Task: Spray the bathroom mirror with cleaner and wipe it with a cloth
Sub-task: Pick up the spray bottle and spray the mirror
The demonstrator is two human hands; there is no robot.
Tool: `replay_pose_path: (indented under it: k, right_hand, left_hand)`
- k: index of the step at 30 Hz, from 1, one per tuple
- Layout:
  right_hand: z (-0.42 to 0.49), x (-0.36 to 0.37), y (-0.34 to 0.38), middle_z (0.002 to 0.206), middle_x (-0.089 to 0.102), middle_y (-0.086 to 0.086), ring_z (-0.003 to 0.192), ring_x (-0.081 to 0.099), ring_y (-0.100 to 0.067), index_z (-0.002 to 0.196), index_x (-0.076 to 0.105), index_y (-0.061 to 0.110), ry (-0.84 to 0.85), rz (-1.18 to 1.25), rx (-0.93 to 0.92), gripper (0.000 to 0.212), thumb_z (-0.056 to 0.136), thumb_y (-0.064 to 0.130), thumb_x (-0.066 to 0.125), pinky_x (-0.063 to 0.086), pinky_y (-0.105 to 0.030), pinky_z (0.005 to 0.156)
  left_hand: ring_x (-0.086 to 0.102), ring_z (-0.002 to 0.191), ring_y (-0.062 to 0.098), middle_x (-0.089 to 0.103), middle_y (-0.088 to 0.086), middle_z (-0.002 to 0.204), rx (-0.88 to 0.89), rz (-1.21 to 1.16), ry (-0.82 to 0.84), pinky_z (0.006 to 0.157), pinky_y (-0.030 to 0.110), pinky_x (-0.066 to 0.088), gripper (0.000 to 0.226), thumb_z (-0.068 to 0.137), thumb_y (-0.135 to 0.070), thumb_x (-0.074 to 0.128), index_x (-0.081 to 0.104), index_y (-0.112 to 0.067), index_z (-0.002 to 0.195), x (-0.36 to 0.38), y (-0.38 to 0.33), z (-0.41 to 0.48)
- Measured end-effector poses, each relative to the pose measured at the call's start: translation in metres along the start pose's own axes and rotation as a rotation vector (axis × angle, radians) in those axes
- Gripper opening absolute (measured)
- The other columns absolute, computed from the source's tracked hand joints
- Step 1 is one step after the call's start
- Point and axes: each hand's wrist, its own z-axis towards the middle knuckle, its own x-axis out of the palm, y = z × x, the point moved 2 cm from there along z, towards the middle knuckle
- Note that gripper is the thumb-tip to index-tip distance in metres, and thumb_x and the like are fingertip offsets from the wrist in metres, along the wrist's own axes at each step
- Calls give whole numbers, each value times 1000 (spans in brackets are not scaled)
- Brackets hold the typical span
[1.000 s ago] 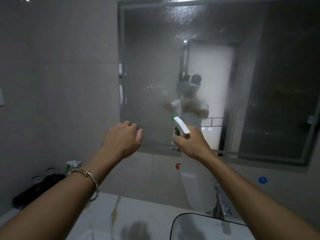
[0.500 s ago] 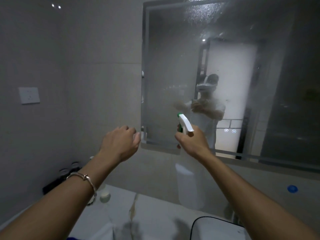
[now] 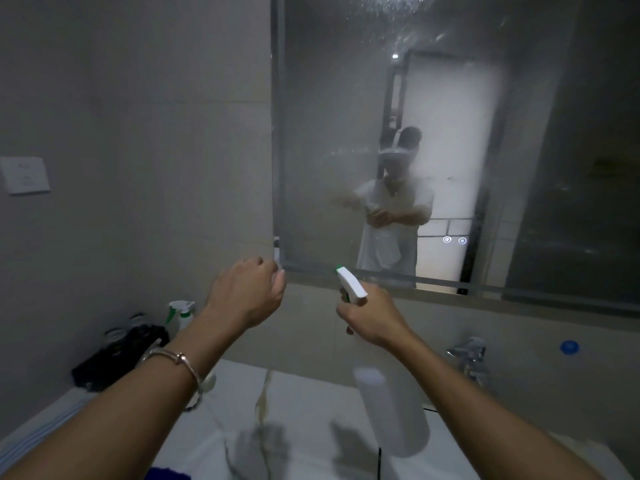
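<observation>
While the right hand [image 3: 372,317] grips a spray bottle [image 3: 391,410] by its neck, the bathroom mirror [image 3: 329,150] fills the upper right of the view, hung on a grey tiled wall above the counter [image 3: 304,393]. The mirror has a thin grey frame, and its glass is hazy with a film of mist. Bright specks of droplets are scattered near the top edge. The person shows in it only as a blurred reflection in a white top. The bottle has a white trigger head with a green tip that points toward the mirror's lower edge, and its pale, cloudy body hangs below the fist. The right arm reaches forward from the lower right. The left hand [image 3: 247,292] is raised just beside the mirror's lower left corner, its fingers curled into a loose fist with nothing visible in it. A thin metal bracelet [image 3: 173,358] circles the left wrist. The two hands are apart, at nearly the same height. There are two hands, one mirror and two spray bottles. The second bottle [image 3: 180,313] stands on the counter at the left, next to a black object [image 3: 117,355]. One faucet [image 3: 467,355] stands at the right.
</observation>
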Motion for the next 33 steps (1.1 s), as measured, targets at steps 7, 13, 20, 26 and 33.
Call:
replay_pose_path:
  k: [7, 13, 20, 26, 33]
  right_hand:
    - [-10, 17, -34, 60, 58, -11, 64, 63, -34, 69, 51, 6, -55, -95, 84, 21, 63, 26, 50, 55, -44, 62]
    - [-15, 16, -50, 75, 59, 2, 69, 64, -30, 74, 55, 25, -19, -56, 102, 10, 64, 27, 53, 56, -46, 66]
    - [-18, -28, -66, 65, 62, -11, 65, 64, -35, 69, 52, 9, -145, -101, 149, 18, 64, 26, 53, 56, -45, 61]
    - [-37, -78, -85, 74, 68, -14, 61, 67, -28, 81, 61, 3, -187, -92, 191, 15, 73, 15, 57, 56, -44, 62]
    - [-59, -136, -122, 66, 63, -12, 66, 62, -36, 73, 56, 5, -270, -183, 242, 22, 65, 25, 52, 54, -45, 59]
  left_hand:
    - [56, 102, 31, 60, 10, 112, 7, -51, 70, 84, 37, 46, 39, 95, -39, 33, 61, -17, 109, 30, -3, -3]
    - [56, 101, 31, 61, 10, 110, 8, -72, 89, 83, 38, 47, 39, 95, -39, 32, 61, -16, 107, 42, -3, 0]
    - [56, 101, 30, 59, 10, 112, 29, -89, 92, 81, 37, 45, 39, 95, -40, 32, 61, -17, 107, 48, -28, 7]
    - [55, 102, 31, 59, 11, 111, 120, -119, 91, 82, 39, 46, 38, 95, -40, 32, 61, -17, 107, 50, -79, 15]
    - [55, 103, 27, 59, 8, 113, 279, -152, 69, 80, 36, 43, 38, 95, -40, 32, 59, -19, 111, 51, -160, 15]
